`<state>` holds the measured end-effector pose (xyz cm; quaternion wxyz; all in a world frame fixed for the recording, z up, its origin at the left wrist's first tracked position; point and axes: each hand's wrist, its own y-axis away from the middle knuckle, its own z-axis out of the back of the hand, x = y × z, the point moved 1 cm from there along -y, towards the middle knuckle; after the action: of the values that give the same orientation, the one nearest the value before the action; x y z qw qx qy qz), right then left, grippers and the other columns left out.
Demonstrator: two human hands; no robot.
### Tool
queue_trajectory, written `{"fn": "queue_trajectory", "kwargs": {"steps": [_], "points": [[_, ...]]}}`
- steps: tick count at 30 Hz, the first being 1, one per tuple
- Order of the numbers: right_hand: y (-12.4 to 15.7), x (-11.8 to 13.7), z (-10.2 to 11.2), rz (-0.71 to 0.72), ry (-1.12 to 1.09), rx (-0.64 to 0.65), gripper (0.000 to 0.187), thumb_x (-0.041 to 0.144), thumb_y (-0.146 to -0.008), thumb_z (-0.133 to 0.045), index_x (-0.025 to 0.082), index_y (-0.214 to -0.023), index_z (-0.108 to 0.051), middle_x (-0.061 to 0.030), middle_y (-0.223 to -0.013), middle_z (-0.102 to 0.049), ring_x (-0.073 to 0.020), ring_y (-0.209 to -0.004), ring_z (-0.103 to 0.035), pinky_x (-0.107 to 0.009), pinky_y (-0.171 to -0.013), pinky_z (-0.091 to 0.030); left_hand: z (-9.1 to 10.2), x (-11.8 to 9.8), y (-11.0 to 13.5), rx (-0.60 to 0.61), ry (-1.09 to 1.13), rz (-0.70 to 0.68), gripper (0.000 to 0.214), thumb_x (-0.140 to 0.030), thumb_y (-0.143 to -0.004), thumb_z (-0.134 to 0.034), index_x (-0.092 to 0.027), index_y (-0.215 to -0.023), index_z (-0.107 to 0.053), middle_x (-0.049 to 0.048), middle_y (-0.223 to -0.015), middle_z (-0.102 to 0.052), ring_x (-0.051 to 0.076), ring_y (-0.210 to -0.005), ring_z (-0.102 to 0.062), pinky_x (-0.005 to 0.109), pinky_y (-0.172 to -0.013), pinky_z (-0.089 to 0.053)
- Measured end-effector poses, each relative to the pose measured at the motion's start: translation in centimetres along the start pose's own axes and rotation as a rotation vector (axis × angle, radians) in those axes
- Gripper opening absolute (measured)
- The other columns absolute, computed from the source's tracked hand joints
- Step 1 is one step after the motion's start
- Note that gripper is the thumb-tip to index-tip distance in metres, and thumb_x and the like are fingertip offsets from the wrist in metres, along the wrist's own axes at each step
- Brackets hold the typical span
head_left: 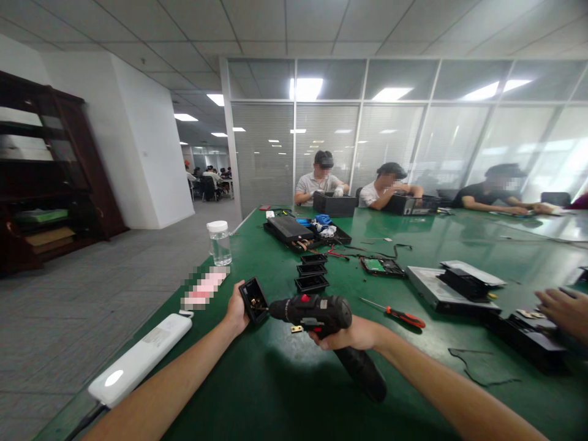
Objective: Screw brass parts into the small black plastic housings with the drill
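My left hand grips a small black box-shaped part, tilted so its open side faces the tool. My right hand is wrapped around a black cordless electric screwdriver. The tool's tip points left into the black part. Both are held just above the green table. A small brass piece lies on the table under the screwdriver.
Three black trays are lined up beyond my hands. A red-handled screwdriver, a white power bank, a clear jar and dismantled black devices lie around. Another person's hand reaches in at the right. Three people sit at the far end.
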<state>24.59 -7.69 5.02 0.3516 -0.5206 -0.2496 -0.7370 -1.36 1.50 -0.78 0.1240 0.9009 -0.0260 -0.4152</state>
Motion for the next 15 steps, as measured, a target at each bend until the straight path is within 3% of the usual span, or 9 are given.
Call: {"fn": "queue_trajectory", "kwargs": {"steps": [15], "points": [[-0.02,0.24,-0.06,0.024,0.009,0.015,0.025,0.020,-0.068,-0.060,0.012,-0.091,-0.054,-0.0030,-0.083,-0.052,-0.0123,-0.075,-0.049,-0.025,-0.070,-0.041,-0.01,-0.01,0.22,0.008,0.013,0.003,0.026,-0.041,-0.065,-0.053,-0.016,-0.068,-0.054,0.0010,-0.057,-0.055,0.016,-0.051,-0.055,0.031,-0.053,-0.046]]}}
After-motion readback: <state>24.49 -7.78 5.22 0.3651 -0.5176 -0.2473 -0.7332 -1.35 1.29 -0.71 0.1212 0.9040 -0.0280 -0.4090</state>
